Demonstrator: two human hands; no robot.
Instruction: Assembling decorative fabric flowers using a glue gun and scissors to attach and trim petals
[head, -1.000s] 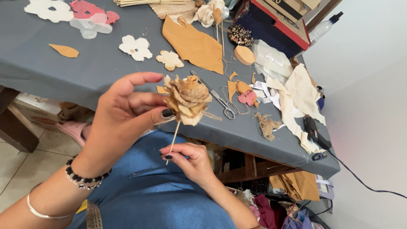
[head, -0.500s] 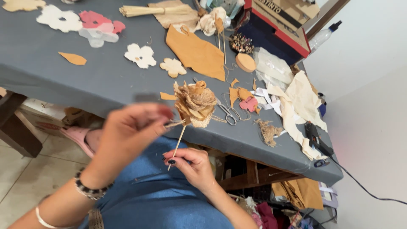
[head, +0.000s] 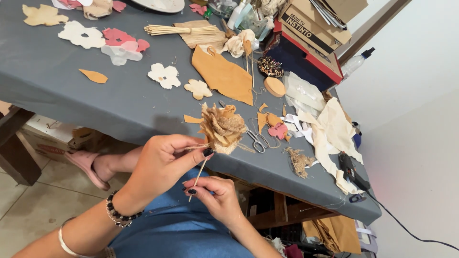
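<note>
A burlap fabric flower (head: pixel 222 126) in tan and beige sits on top of a thin wooden stick (head: pixel 200 172), held over the near edge of the grey table (head: pixel 119 110). My left hand (head: pixel 162 162), with a beaded bracelet at the wrist, pinches the stick right under the flower head between thumb and fingers. My right hand (head: pixel 215 196) is lower down and grips the bottom end of the same stick with its fingertips. Both hands hover above my lap in blue denim.
Scissors (head: pixel 258 141) lie just behind the flower among fabric scraps. A tan fabric piece (head: pixel 222 74), a bundle of sticks (head: pixel 177 29), white (head: pixel 164 75) and pink (head: pixel 122 38) flower cutouts, stacked boxes (head: pixel 311 33) and a glue gun (head: pixel 351 172) share the table. A sandalled foot (head: pixel 91 165) rests below.
My left hand has dropped from beside the flower head to the stick just beneath it. The flower sits slightly more upright. My right hand has stayed at the stick's lower end.
</note>
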